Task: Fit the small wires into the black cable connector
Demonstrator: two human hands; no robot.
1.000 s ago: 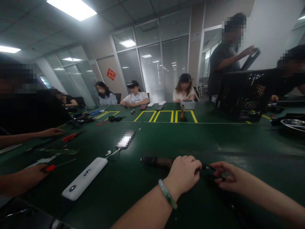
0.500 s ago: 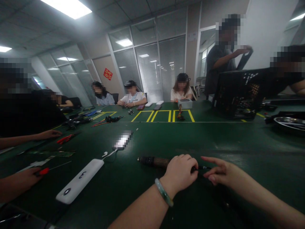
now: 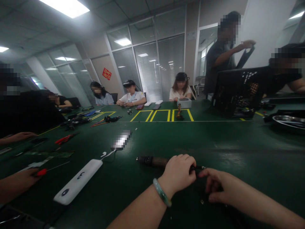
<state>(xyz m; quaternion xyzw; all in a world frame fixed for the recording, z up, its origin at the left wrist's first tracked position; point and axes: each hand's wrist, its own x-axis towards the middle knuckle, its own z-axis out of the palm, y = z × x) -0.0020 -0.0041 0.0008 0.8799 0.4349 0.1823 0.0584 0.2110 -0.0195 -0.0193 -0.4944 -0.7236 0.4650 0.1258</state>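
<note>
My left hand (image 3: 178, 171), with a pale green bangle (image 3: 162, 192) on its wrist, is closed around a dark handheld power tool (image 3: 152, 161), possibly an electric screwdriver. Its ribbed black end points left, and a thin black shaft (image 3: 199, 167) sticks out right of my fist. My right hand (image 3: 216, 186) sits just right of that shaft, fingers loosely curled, with nothing visible in them. Below it, a tiny brass part (image 3: 202, 201) lies on the dark green bench top (image 3: 238, 146).
A white power bank (image 3: 78, 182) and a pixelated phone (image 3: 121, 140) lie to my left. A co-worker's hand (image 3: 19, 181) holds a red-handled tool. Red-handled pliers (image 3: 65, 139), a black mesh case (image 3: 235, 92) and seated people line the bench.
My right hand has dropped lower and drawn back from the shaft, and the tiny brass part now shows below it. My left hand keeps its hold. The whole view has drifted slightly.
</note>
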